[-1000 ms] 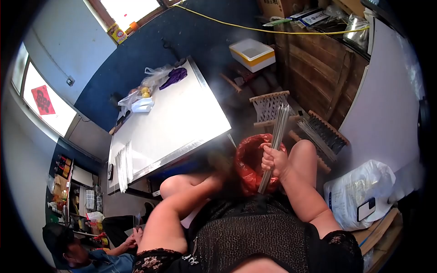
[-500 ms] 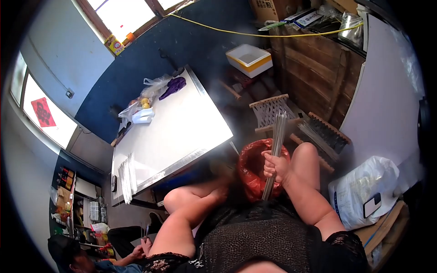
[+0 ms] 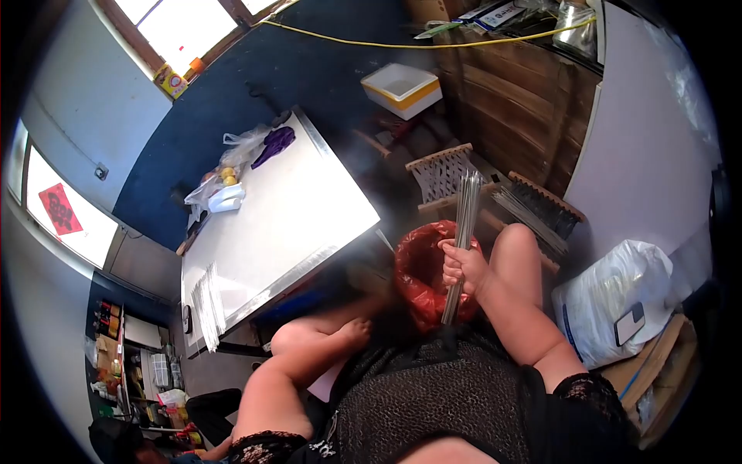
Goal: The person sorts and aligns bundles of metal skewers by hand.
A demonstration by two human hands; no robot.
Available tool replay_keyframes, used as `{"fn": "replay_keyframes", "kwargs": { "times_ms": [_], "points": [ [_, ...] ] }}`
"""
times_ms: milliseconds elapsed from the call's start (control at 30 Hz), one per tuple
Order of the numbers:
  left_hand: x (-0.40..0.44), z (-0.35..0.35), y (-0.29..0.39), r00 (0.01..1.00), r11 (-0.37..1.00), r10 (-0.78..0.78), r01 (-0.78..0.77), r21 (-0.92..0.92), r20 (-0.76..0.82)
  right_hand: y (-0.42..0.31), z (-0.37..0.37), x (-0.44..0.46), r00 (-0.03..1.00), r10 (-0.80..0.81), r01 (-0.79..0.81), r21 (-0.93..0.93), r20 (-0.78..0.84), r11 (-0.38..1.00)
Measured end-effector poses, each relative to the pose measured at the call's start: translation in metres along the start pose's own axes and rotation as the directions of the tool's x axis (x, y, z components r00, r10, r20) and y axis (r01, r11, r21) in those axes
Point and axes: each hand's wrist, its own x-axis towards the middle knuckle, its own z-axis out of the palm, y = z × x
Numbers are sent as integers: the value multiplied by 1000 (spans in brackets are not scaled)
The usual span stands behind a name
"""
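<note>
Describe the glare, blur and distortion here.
In the head view, glare washes out the tabletop and the window is nearly white; a black rim and the bowed edge of the blue wall suggest lens distortion; the gap between tabletop and red bag is hazy and smeared, while the rods in the right hand look sharper.

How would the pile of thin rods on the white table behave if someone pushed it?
The rods look straight and slender, so each is probably fairly stiff. They lie slightly fanned with no tie visible, so they would likely slide apart. Some ends seem to jut past the table edge, so a few might drop.
</note>
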Motion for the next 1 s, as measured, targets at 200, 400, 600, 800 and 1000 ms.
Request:
{"fn": "replay_keyframes", "kwargs": {
  "times_ms": [200, 400, 600, 800, 1000],
  "points": [
    [-15, -66, -16, 990, 985, 14, 10, -171, 142, 3, -12, 11, 1000, 3, -2, 45, -13, 999],
    [-24, -79, -54, 981, 303, -190, 19, -953, -40, 2, 4, 8, 999, -50, 51, -45, 12, 998],
    [-29, -237, -80, 816, -147, -489, -427, -892, -310, -18, 102, 19, 954, -241, 271, -166, 178, 948],
    [-26, -269, -169, 493, -175, -830, -674, -718, -260, -44, 207, 86, 754, -541, 657, -427, 373, 621],
    [-22, -228, -219, 486, -220, -860, -629, -745, -156, -27, 225, 145, 682, -600, 690, -641, 418, 337]
  ]
}}
